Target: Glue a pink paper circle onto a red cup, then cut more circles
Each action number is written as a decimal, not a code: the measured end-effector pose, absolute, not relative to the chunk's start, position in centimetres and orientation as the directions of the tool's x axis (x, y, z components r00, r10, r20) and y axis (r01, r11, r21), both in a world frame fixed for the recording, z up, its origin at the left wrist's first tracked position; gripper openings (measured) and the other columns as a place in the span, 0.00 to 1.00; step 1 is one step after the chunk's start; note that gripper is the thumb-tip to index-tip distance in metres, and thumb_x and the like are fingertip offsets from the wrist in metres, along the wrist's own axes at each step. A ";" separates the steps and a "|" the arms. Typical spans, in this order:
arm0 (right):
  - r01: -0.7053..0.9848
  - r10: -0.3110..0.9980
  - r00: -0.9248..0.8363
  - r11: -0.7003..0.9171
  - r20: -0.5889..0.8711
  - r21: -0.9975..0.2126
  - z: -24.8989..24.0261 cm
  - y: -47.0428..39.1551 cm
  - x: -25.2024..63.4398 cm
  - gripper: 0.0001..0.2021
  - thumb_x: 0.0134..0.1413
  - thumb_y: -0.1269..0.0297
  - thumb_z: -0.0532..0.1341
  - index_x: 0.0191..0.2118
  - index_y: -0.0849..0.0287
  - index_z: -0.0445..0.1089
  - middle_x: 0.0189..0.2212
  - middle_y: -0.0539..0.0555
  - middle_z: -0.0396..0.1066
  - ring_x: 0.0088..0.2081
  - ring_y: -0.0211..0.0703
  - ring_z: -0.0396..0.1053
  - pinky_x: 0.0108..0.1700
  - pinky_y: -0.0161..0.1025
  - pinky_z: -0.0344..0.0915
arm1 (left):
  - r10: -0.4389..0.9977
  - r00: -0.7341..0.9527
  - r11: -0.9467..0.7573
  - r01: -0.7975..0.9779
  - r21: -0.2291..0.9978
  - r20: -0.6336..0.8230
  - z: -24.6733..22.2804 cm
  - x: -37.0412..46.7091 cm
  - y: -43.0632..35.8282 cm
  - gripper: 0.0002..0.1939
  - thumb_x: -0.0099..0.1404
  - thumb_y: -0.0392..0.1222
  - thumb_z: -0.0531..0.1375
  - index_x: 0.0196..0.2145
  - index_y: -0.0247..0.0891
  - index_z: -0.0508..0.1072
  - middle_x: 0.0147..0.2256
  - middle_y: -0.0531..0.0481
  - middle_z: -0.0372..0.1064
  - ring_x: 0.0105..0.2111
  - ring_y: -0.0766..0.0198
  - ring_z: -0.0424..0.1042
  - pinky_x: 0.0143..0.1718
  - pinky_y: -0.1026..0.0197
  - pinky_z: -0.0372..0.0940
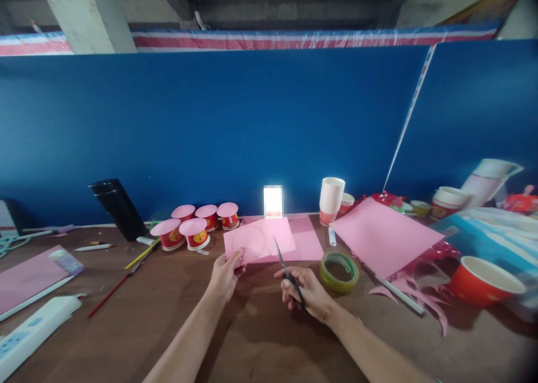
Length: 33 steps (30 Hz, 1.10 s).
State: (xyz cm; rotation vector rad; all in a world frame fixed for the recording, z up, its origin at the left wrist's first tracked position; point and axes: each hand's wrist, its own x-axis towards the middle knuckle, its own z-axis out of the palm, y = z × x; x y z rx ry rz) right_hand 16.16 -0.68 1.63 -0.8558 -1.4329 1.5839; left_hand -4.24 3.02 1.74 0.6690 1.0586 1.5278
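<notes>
My left hand (227, 274) pinches the near left edge of a pink paper sheet (275, 238), its thumb on top. A circle is drawn on the sheet's left part. In my right hand (309, 293) is a pair of scissors (281, 254), fingers around the black handles and the blades pointing up and away, close to the paper's right side. Whether the blades touch the paper I cannot tell. Behind and beneath the held sheet lies larger pink paper (309, 243). A roll of green-yellow tape (339, 272) rests just right of my right hand.
Several red paper cups topped with pink discs (195, 226) stand left of the paper. At right are stacked white cups (331, 201), a pink sheet (384, 237), pink scraps (414, 296) and an orange-red cup (485, 281). A black bottle (115, 208) and power strip (36, 335) are left.
</notes>
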 end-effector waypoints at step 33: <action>-0.106 0.955 -0.292 0.029 0.059 -0.994 0.6 0.5 16.4 0.19 0.45 0.50 0.60 0.34 0.63 0.63 0.17 0.47 0.66 0.15 0.30 0.63 0.14 0.23 0.50 | 0.987 0.100 0.142 -0.203 0.969 -0.124 1.8 -2.4 1.5 0.16 0.45 0.47 0.66 0.25 0.30 0.71 0.18 0.51 0.66 0.16 0.71 0.62 0.17 0.68 0.56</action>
